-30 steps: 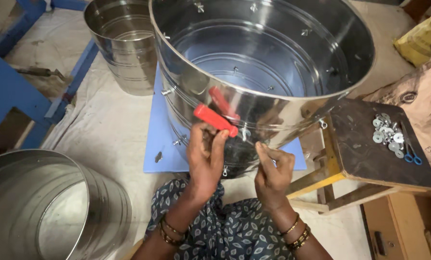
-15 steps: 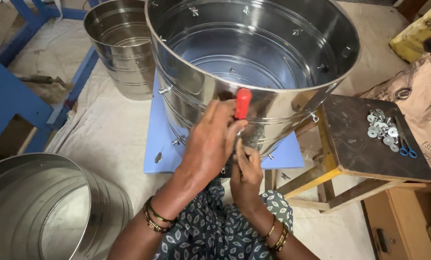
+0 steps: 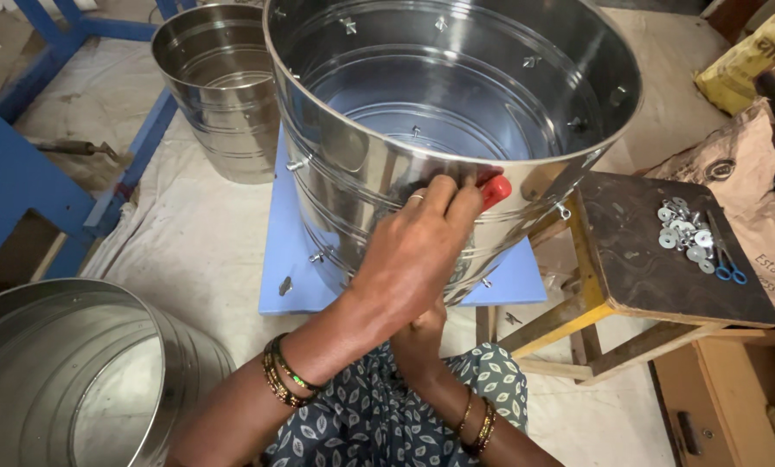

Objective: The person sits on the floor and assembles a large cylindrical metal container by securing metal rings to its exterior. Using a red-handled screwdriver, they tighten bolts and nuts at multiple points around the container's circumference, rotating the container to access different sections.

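Left hand (image 3: 413,251) gripping red-handled tool (image 3: 494,190), steel drum (image 3: 361,173)

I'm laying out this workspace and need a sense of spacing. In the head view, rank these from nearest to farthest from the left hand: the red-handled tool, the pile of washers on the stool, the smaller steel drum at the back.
1. Red-handled tool: in the grip of the left hand, against the big drum's wall.
2. Pile of washers: off to the right, on the dark stool top.
3. Smaller steel drum: upper left, on the floor cloth. Only a little farther than the washers.
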